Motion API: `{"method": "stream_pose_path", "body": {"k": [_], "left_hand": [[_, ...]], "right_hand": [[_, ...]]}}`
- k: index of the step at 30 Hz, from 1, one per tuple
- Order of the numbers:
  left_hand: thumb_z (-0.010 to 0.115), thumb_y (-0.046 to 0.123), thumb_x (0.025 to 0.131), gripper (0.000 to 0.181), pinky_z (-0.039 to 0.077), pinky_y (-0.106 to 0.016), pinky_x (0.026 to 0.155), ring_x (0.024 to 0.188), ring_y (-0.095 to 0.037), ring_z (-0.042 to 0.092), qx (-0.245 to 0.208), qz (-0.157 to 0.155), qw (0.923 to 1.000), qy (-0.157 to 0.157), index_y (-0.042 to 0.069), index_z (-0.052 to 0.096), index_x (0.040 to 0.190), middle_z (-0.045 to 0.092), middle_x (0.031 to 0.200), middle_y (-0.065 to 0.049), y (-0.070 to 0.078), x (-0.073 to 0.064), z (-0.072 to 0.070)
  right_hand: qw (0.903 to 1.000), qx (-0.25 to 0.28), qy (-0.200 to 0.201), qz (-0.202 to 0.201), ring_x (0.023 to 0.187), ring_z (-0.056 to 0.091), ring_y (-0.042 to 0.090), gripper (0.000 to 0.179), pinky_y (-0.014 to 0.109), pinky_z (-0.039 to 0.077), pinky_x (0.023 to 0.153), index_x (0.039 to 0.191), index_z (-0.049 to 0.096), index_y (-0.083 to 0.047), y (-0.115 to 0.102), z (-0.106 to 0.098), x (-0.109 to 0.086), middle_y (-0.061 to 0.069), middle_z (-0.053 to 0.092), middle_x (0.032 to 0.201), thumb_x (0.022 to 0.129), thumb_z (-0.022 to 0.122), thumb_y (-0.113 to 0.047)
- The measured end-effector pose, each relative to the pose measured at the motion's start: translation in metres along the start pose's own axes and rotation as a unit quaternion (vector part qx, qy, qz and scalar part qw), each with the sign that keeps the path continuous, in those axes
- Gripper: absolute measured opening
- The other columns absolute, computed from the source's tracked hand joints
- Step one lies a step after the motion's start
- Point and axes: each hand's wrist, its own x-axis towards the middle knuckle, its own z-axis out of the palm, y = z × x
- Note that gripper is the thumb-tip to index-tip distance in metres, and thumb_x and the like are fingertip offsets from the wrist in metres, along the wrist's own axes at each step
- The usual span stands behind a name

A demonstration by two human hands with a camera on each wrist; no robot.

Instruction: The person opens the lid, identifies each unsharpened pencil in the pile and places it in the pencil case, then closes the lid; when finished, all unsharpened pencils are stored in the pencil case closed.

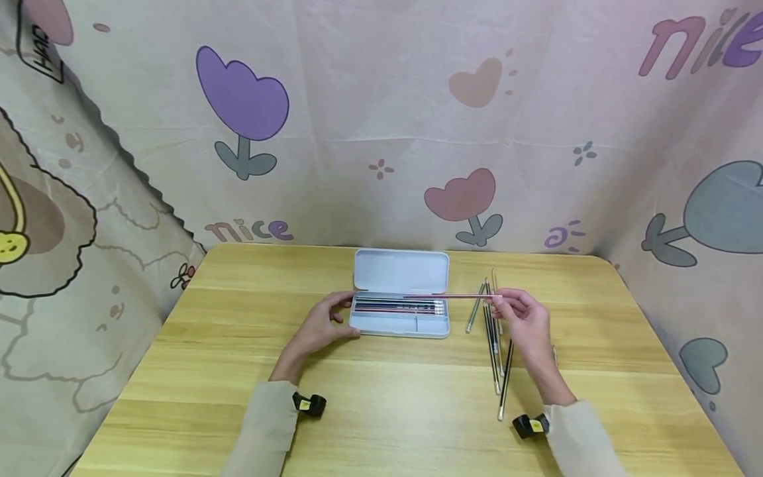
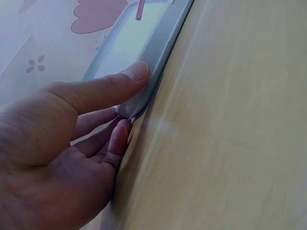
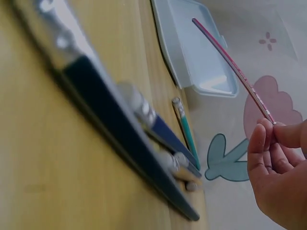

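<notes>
A light-blue pencil case (image 1: 369,324) lies with its lid raised at the back, several pencils (image 1: 396,306) side by side in its long compartment. My left hand (image 1: 318,324) grips the case's left end, the thumb (image 2: 136,72) along its front wall and the fingers around the corner. Between the thumb and fingertips of my right hand (image 1: 526,322) is the end of a red pencil (image 3: 235,69). This pencil points left, level above the case's back part. Below and beside the right hand, loose pencils (image 1: 491,344) lie on the table.
The loose pencils lie in a scattered bunch right of the case, one dark pencil (image 1: 505,384) nearest the front. A wooden table (image 1: 393,411) carries everything. Patterned cloth (image 1: 357,132) hangs behind its back edge and at both sides.
</notes>
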Motion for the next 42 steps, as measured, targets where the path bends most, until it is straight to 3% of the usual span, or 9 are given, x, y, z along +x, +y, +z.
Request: {"method": "stream_pose_path", "body": {"k": [8, 16, 23, 31, 42], "left_hand": [[0.091, 0.010, 0.074, 0.084, 0.049, -0.035, 0.092, 0.118, -0.032, 0.055, -0.005, 0.014, 0.9999, 0.003, 0.000, 0.051, 0.148, 0.058, 0.138, -0.017, -0.004, 0.001, 0.001], [0.091, 0.011, 0.075, 0.085, 0.049, -0.035, 0.092, 0.118, -0.031, 0.054, -0.004, 0.006, 1.0000, 0.002, 0.001, 0.050, 0.148, 0.058, 0.137, -0.016, -0.004, 0.000, 0.000], [0.089, 0.007, 0.076, 0.083, 0.048, -0.044, 0.094, 0.118, -0.037, 0.053, -0.013, 0.010, 0.9999, 0.002, -0.004, 0.049, 0.147, 0.057, 0.137, -0.022, 0.004, -0.001, 0.000], [0.090, 0.009, 0.076, 0.084, 0.048, -0.035, 0.092, 0.116, -0.032, 0.053, -0.011, 0.006, 0.9999, 0.004, 0.000, 0.050, 0.148, 0.058, 0.137, -0.017, -0.003, 0.001, 0.000], [0.091, 0.009, 0.075, 0.083, 0.048, -0.032, 0.091, 0.117, -0.030, 0.053, -0.009, 0.001, 0.9999, 0.005, 0.001, 0.050, 0.148, 0.058, 0.139, -0.016, -0.003, 0.002, 0.001]], "right_hand": [[0.9993, -0.019, -0.033, -0.008, 0.084, 0.073, 0.023, 0.026, 0.033, 0.060, 0.074, 0.116, 0.063, 0.018, 0.004, 0.021, 0.005, 0.033, 0.071, 0.103, 0.100, 0.063, -0.002], [0.9947, -0.088, -0.053, -0.006, 0.082, 0.071, 0.032, 0.017, 0.028, 0.059, 0.067, 0.111, 0.070, 0.009, 0.007, 0.036, 0.007, 0.025, 0.074, 0.097, 0.098, 0.067, -0.002], [0.9825, -0.168, -0.078, -0.013, 0.078, 0.064, 0.023, 0.014, 0.021, 0.051, 0.061, 0.106, 0.075, 0.003, 0.009, 0.045, 0.008, 0.018, 0.073, 0.094, 0.095, 0.073, -0.006], [0.9727, -0.205, -0.102, -0.036, 0.073, 0.061, 0.020, 0.012, 0.023, 0.050, 0.058, 0.105, 0.077, 0.000, 0.013, 0.057, 0.011, 0.013, 0.074, 0.094, 0.095, 0.072, -0.005], [0.9625, -0.238, -0.114, -0.064, 0.086, 0.067, 0.024, 0.010, 0.028, 0.054, 0.074, 0.102, 0.078, -0.001, 0.010, 0.073, 0.013, 0.013, 0.075, 0.096, 0.093, 0.073, -0.003]]}}
